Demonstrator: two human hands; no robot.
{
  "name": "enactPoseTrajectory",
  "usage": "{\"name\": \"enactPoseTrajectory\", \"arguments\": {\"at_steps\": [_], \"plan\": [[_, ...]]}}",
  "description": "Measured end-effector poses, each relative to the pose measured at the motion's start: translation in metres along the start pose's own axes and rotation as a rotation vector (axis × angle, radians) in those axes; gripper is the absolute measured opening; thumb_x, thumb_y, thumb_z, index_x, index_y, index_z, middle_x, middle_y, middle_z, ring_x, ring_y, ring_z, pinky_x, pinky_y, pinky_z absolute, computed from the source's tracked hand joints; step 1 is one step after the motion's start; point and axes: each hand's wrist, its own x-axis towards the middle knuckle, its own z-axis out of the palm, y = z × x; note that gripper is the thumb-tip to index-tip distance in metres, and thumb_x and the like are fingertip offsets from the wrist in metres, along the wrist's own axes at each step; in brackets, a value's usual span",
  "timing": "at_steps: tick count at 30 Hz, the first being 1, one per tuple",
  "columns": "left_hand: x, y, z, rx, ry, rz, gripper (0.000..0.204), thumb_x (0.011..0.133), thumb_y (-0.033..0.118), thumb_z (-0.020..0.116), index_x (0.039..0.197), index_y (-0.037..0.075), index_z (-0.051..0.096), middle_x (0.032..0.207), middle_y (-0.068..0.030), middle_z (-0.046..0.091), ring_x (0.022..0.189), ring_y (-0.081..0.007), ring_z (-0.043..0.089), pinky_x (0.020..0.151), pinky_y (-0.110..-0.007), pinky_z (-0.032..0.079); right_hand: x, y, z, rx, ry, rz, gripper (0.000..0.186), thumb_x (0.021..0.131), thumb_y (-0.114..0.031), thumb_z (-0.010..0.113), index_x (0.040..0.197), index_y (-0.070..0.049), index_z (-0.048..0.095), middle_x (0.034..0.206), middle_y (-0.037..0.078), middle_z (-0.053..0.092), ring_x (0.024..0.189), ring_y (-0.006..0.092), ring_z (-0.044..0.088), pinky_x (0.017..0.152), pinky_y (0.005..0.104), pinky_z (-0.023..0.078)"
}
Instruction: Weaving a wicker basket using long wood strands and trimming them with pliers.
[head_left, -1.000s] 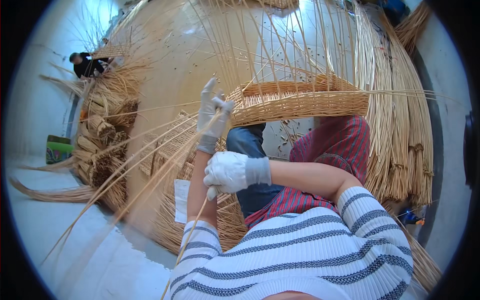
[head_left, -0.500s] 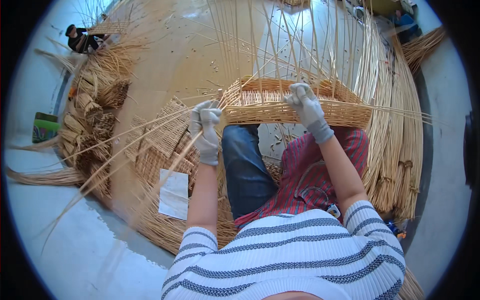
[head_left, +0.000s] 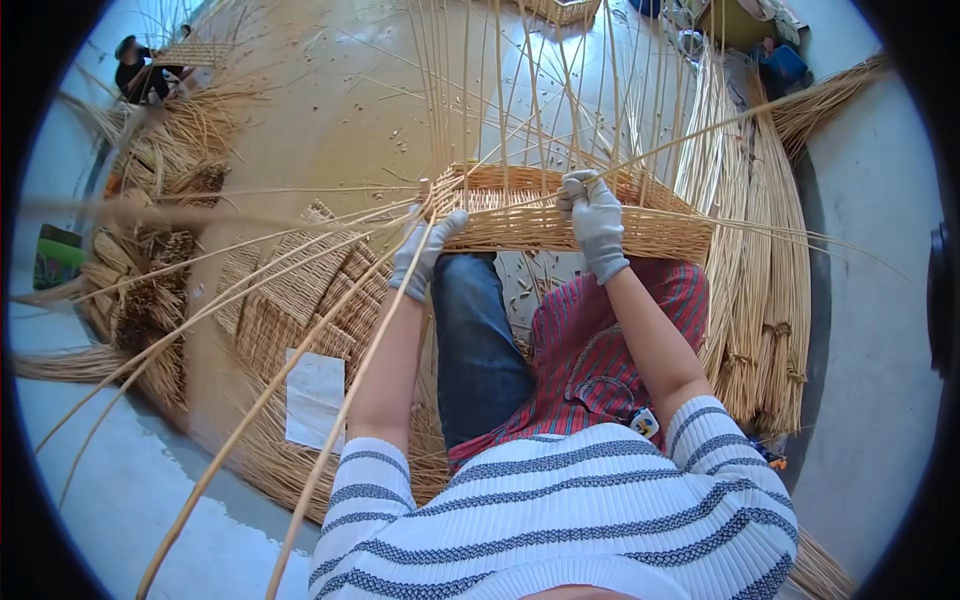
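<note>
The wicker basket point(head_left: 500, 240), long and shallow, was lying across the lap of the person, its left end above the knee in blue jeans point(head_left: 480, 350) and its right end above the knee covered by a red striped apron point(head_left: 610, 350). The left hand point(head_left: 428, 250), in a pale glove, was gripping the left front corner of the basket, with the thumb along the front wall; its other fingers were partly hidden by long rods point(head_left: 245, 428), which spread from this corner toward the left and downward. The right hand point(head_left: 596, 215), also gloved, had its fingers pressed together above the front rim, pinching one rod point(head_left: 700, 133) that ran up to the right. Upright stakes point(head_left: 533, 90) rose from the basket.

On the floor point(head_left: 300, 130), to the left of the lap, there were woven panels point(head_left: 305, 275) and a white sheet point(head_left: 313, 400). Rod bundles point(head_left: 765, 300) lay along the right edge of the floor, and others near its left edge. A co-worker point(head_left: 140, 75) was sitting at the far left corner.
</note>
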Motion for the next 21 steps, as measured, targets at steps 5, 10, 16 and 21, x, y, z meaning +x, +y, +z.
{"name": "enactPoseTrajectory", "arguments": {"at_steps": [5,10,16,21], "plan": [[0.010,-0.054,-0.032,0.212,0.272,-0.015,0.082,0.078,0.050,0.078,0.132,-0.007,0.055,0.123,-0.0188,0.065,0.116,-0.0298,0.057,0.106,-0.034,0.038,-0.010,-0.074,0.042,-0.095,-0.150,-0.379,0.008,0.099,-0.012,0.060,0.101,-0.006,0.065,0.077,0.003,0.065,0.070,0.0096,0.062,0.064,0.0269,0.052],[0.000,-0.027,-0.006,-0.108,0.155,0.054,0.063,0.083,0.042,0.079,0.127,0.000,0.061,0.116,-0.0133,0.068,0.102,-0.0210,0.062,0.094,-0.033,0.047,0.090,-0.114,0.124,-0.182,-0.502,-0.275,0.021,0.097,-0.023,0.061,0.106,-0.005,0.067,0.079,0.006,0.067,0.077,0.0118,0.063,0.070,0.0296,0.051],[0.010,-0.023,0.010,-0.285,0.336,0.005,0.028,0.083,0.009,0.081,0.108,0.006,0.070,0.095,-0.0021,0.071,0.082,-0.0115,0.064,0.077,-0.025,0.053,0.155,-0.062,0.151,-0.754,-0.179,-0.280,0.044,0.092,-0.020,0.059,0.136,-0.016,0.057,0.116,0.021,0.068,0.099,0.0333,0.069,0.085,0.0412,0.053],[0.011,-0.027,0.025,-0.305,0.279,-0.026,0.038,0.082,0.015,0.082,0.115,0.004,0.067,0.102,-0.0028,0.069,0.088,-0.0138,0.063,0.082,-0.029,0.053,0.144,-0.061,0.128,-0.604,-0.027,-0.380,0.086,0.088,-0.014,0.055,0.161,-0.024,0.009,0.121,0.031,0.058,0.095,0.0358,0.068,0.084,0.0453,0.054]]}}
